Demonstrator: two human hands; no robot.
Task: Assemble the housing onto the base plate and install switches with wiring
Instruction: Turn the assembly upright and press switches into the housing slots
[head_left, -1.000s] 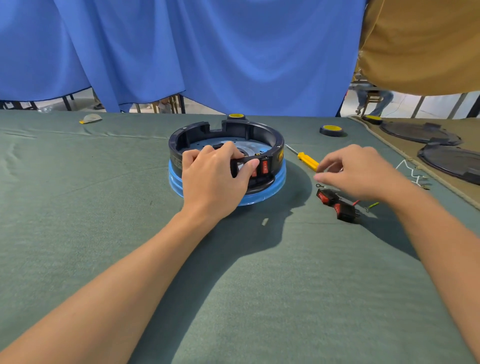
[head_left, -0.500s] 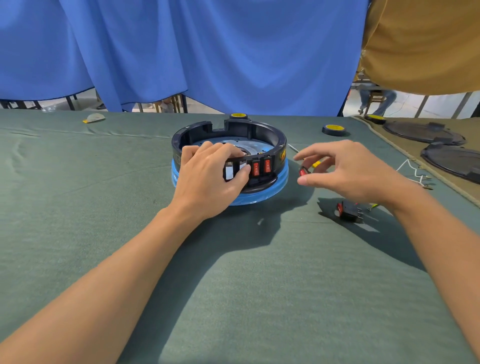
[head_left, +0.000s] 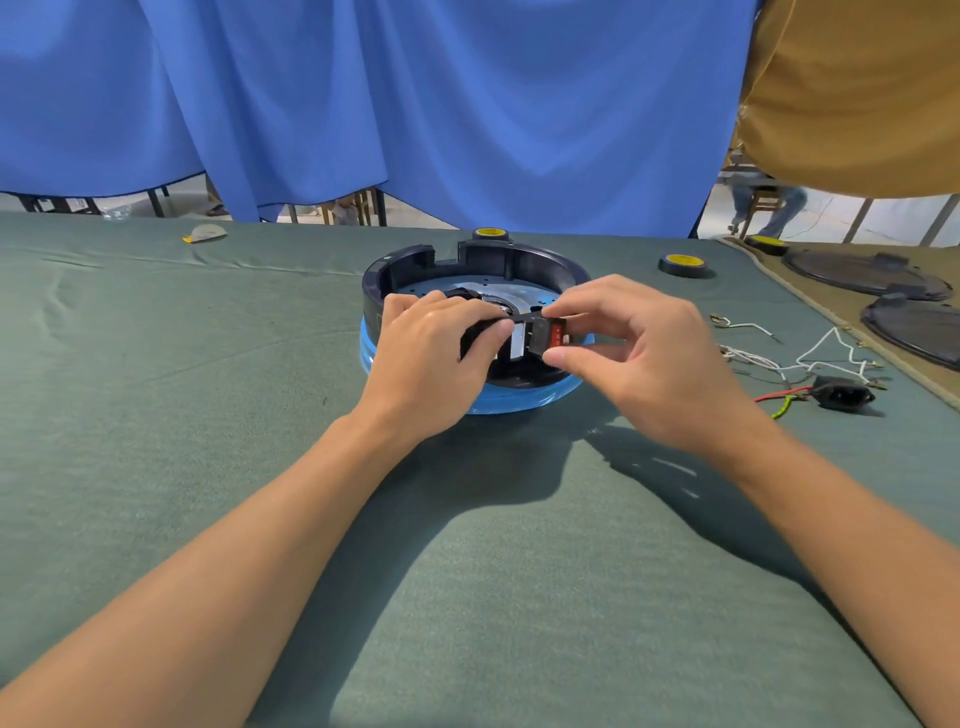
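The right hand (head_left: 644, 358) has left the green-covered table (head_left: 208, 415) at 4 o'clock of the black ring-shaped plastic housing (head_left: 519, 259), where it hovered over loose switches. It now sits at the housing's 6 o'clock wall, pinching a black rocker switch with a red button (head_left: 550, 335) between thumb and forefinger, close beside the left hand (head_left: 431, 358).

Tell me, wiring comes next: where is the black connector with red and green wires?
Head view: the black connector lies on the green cloth, right of the right hand, beside the white wires.
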